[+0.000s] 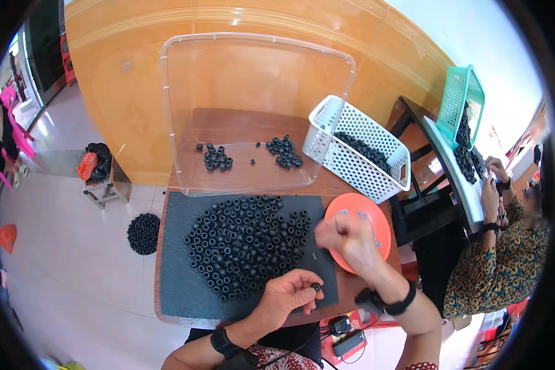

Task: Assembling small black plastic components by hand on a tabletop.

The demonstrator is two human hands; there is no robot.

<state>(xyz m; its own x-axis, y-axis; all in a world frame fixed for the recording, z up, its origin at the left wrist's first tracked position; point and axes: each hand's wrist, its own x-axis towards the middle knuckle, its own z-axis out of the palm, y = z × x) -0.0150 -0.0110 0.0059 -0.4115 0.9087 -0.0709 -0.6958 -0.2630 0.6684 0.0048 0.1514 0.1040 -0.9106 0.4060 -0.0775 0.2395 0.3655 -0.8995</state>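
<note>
Black piece is pinched by the left hand above the mat. The right hand is blurred over the orange plate; whether its fingers pinch, I cannot tell. Holding seems the present step; next probably needs steady pinch.

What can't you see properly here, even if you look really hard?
In the head view:
- Whether the right hand holds anything: motion blur and its curled fingers hide it.
- What the silvery bits on the orange plate are: too small.
- The bottom of the white basket: covered by black pieces.
</note>
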